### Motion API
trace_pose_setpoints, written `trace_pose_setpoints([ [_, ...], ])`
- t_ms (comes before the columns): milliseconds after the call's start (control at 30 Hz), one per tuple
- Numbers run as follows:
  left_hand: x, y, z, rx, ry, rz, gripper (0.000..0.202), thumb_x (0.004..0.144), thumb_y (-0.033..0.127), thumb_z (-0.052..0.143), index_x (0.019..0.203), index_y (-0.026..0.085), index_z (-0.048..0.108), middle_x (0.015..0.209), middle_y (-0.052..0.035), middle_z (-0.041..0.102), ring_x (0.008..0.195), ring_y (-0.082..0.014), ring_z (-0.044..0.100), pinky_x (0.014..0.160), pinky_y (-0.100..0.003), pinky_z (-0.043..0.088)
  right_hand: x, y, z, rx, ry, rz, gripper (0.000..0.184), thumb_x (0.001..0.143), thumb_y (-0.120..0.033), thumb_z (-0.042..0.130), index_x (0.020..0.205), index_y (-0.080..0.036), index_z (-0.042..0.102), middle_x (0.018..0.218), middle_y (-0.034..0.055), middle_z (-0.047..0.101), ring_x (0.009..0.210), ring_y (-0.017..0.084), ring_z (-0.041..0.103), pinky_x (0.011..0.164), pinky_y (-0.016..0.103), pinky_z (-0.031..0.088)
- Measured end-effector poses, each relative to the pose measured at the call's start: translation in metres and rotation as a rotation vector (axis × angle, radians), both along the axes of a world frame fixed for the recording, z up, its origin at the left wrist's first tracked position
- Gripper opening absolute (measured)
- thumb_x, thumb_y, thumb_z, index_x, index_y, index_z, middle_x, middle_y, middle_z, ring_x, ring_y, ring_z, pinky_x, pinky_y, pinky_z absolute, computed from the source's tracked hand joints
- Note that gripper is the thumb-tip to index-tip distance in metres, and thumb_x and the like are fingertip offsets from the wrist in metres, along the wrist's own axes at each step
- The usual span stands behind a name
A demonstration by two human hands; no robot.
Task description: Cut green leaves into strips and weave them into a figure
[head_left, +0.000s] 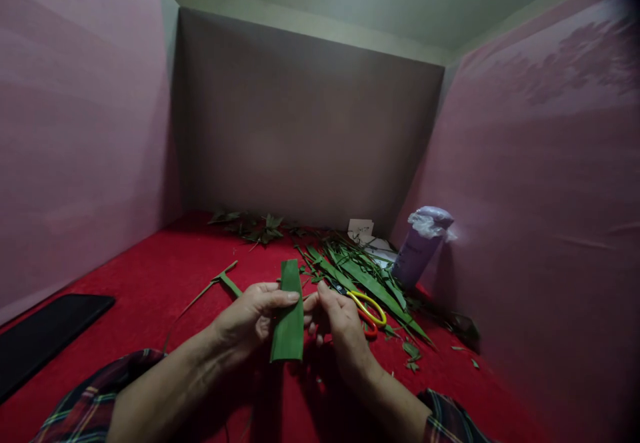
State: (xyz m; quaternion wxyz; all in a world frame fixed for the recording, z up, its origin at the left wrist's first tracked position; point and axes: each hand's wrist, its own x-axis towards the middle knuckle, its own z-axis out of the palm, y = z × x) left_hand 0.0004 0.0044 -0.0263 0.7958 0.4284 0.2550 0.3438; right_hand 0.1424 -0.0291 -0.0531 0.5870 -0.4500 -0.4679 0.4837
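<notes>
My left hand [247, 316] is closed around a broad strip of green leaf [287, 333], with the thumb pressed on its face. The strip stands nearly upright, its cut ends at top and bottom. Just right of it, my right hand [345, 333] has thumb and forefinger pinched together. A thin strand seems to run from that pinch towards the strip, too small to name. Behind the right hand lie scissors [359, 294] with one yellow and one red handle, partly hidden by the fingers. A leaf piece with a thin stalk [230, 285] lies beyond my left hand.
A heap of long green leaves [370, 276] lies at the back right, beside a purple container [417, 253] with clear plastic at its top and white cards [361, 227]. Leafy sprigs [267, 229] lie along the back wall. A black flat object [50, 336] rests at left on the red cloth [165, 263].
</notes>
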Motion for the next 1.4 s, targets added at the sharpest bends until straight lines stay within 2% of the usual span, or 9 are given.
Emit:
trace_pose_setpoints([
  [133, -0.001, 0.0, 0.0, -0.072, 0.009, -0.101, 0.017, 0.067, 0.014, 0.062, 0.08, 0.007, 0.07, 0.079, -0.0118, 0.071, 0.073, -0.0186, 0.065, 0.071, -0.025, 0.047, 0.009, 0.009, 0.002, -0.037, 0.157, 0.087, 0.059, 0.072, -0.068, 0.044, 0.068, -0.012, 0.06, 0.056, 0.0035, 0.058, 0.045, 0.01, 0.051, 0.036, 0.016, 0.036],
  [233, 0.0, 0.001, -0.003, -0.031, 0.029, -0.139, 0.021, 0.064, 0.013, 0.064, 0.084, 0.01, 0.07, 0.08, -0.0094, 0.071, 0.077, -0.0189, 0.065, 0.073, -0.025, 0.046, 0.013, 0.011, 0.006, -0.059, 0.189, 0.165, 0.059, 0.072, -0.068, 0.044, 0.072, -0.012, 0.06, 0.06, 0.0035, 0.058, 0.05, 0.01, 0.051, 0.036, 0.016, 0.036],
  [300, 0.0, 0.002, -0.006, 0.016, 0.066, -0.143, 0.019, 0.061, 0.012, 0.065, 0.08, 0.01, 0.071, 0.078, -0.0083, 0.07, 0.074, -0.0178, 0.064, 0.072, -0.025, 0.046, 0.016, 0.01, 0.009, -0.059, 0.134, 0.211, 0.051, 0.075, -0.061, 0.045, 0.073, -0.012, 0.06, 0.063, 0.0027, 0.057, 0.053, 0.01, 0.051, 0.037, 0.016, 0.036],
  [467, -0.002, 0.001, -0.013, 0.147, 0.32, -0.153, 0.011, 0.059, 0.013, 0.063, 0.067, 0.01, 0.069, 0.053, -0.0014, 0.063, 0.04, -0.0087, 0.049, 0.043, -0.02, 0.035, 0.023, 0.006, 0.015, -0.058, -0.022, 0.299, 0.023, 0.071, -0.037, 0.061, 0.068, -0.014, 0.058, 0.057, -0.0024, 0.054, 0.049, 0.009, 0.048, 0.04, 0.017, 0.036],
  [667, -0.002, -0.003, -0.009, 0.228, 0.497, -0.18, 0.006, 0.055, 0.014, 0.062, 0.049, 0.014, 0.061, 0.04, 0.0039, 0.052, 0.033, -0.0071, 0.039, 0.038, -0.02, 0.029, 0.034, 0.006, 0.018, -0.061, -0.161, 0.347, 0.015, 0.06, -0.021, 0.07, 0.064, -0.014, 0.056, 0.052, -0.005, 0.054, 0.044, 0.006, 0.045, 0.042, 0.017, 0.034],
  [867, -0.006, 0.002, -0.009, 0.29, 0.558, -0.186, 0.01, 0.057, 0.021, 0.066, 0.05, 0.014, 0.062, 0.042, 0.0028, 0.052, 0.033, -0.0067, 0.039, 0.037, -0.019, 0.027, 0.034, 0.01, 0.013, -0.018, -0.175, 0.255, 0.014, 0.06, -0.02, 0.067, 0.06, -0.014, 0.055, 0.049, -0.0059, 0.053, 0.043, 0.006, 0.043, 0.043, 0.018, 0.032],
  [1067, -0.012, 0.013, -0.001, 0.27, 0.645, -0.082, 0.016, 0.054, 0.028, 0.069, 0.056, 0.014, 0.062, 0.043, 0.0007, 0.058, 0.033, -0.0093, 0.046, 0.036, -0.019, 0.033, 0.027, 0.018, 0.004, 0.028, -0.097, 0.076, 0.016, 0.061, -0.025, 0.063, 0.056, -0.016, 0.05, 0.045, -0.0063, 0.051, 0.039, 0.007, 0.042, 0.041, 0.019, 0.034],
  [1200, -0.013, 0.013, 0.003, 0.271, 0.609, -0.046, 0.018, 0.057, 0.029, 0.067, 0.061, 0.013, 0.061, 0.048, -0.0009, 0.061, 0.038, -0.0115, 0.052, 0.036, -0.02, 0.036, 0.025, 0.018, 0.002, 0.041, -0.058, 0.003, 0.016, 0.063, -0.026, 0.062, 0.056, -0.017, 0.05, 0.045, -0.0064, 0.049, 0.039, 0.006, 0.042, 0.04, 0.018, 0.033],
  [1400, -0.018, 0.016, 0.008, 0.249, 0.595, 0.108, 0.015, 0.056, 0.024, 0.066, 0.064, 0.012, 0.062, 0.051, -0.0007, 0.059, 0.044, -0.0112, 0.052, 0.039, -0.02, 0.04, 0.027, 0.017, 0.004, -0.004, -0.018, 0.023, 0.012, 0.062, -0.023, 0.059, 0.056, -0.016, 0.051, 0.046, -0.0058, 0.051, 0.039, 0.006, 0.042, 0.041, 0.017, 0.035],
])
